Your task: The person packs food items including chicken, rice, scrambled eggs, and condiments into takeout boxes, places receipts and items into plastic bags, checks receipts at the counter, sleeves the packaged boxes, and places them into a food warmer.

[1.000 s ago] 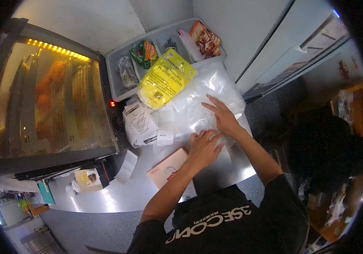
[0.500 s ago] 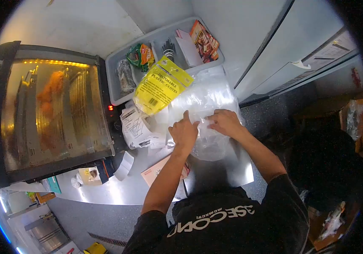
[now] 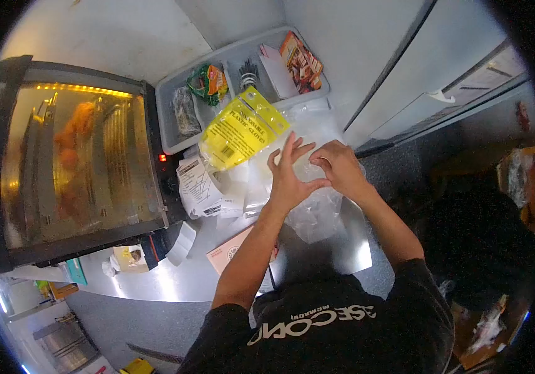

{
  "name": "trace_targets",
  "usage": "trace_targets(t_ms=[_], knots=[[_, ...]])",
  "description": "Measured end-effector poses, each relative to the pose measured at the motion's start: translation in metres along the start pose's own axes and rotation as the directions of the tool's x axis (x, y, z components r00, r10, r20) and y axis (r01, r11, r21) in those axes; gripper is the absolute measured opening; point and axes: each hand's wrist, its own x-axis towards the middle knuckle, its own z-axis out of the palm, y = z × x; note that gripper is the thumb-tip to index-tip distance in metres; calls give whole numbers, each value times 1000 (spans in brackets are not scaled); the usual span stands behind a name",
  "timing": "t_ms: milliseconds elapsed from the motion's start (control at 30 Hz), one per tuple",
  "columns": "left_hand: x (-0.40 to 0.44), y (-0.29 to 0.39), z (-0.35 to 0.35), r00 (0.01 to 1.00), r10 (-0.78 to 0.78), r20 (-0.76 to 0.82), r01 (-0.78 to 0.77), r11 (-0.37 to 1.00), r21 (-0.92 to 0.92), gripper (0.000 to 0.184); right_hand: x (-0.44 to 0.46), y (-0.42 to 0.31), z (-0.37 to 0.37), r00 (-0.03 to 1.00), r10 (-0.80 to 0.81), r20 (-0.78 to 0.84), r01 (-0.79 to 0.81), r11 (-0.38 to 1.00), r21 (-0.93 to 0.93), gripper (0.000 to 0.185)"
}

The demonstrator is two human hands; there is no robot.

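Clear plastic bag (image 3: 314, 223) hangs directly below both hands, above the steel counter (image 3: 183, 283). Left hand (image 3: 288, 182) is spread, thumb reaching the right hand (image 3: 340, 169); the latter is curled, its grip indeterminable. A yellow disposable-gloves packet (image 3: 242, 134) overlaps the grey divided tray (image 3: 162, 118). Left forearm (image 3: 252, 258) partly covers a pink carton (image 3: 225, 250); printed slips (image 3: 197, 187) lie left.

One black fabric T-shirt (image 3: 336, 352) is worn; its front is printed with large white lettering (image 3: 310, 325), "3SECOND", and a smaller white line (image 3: 311, 311). Upper arms are covered by short black sleeves (image 3: 420, 290).
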Motion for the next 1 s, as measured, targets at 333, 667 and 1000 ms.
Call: trace_targets(t_ms=[333,667,1000], knots=[[-3,-103,71,986,-153,66,99,859,503,79,8,-142,-141,903,-114,-414,142,989,38,15],[-21,163,-180,970,177,168,-47,811,-583,73,4,-190,-133,979,-74,188,-32,861,507,21],[-110,118,-229,851,-503,-150,343,750,-566,23,-77,-217,12,897,-417,147,-428,-735,526,55]])
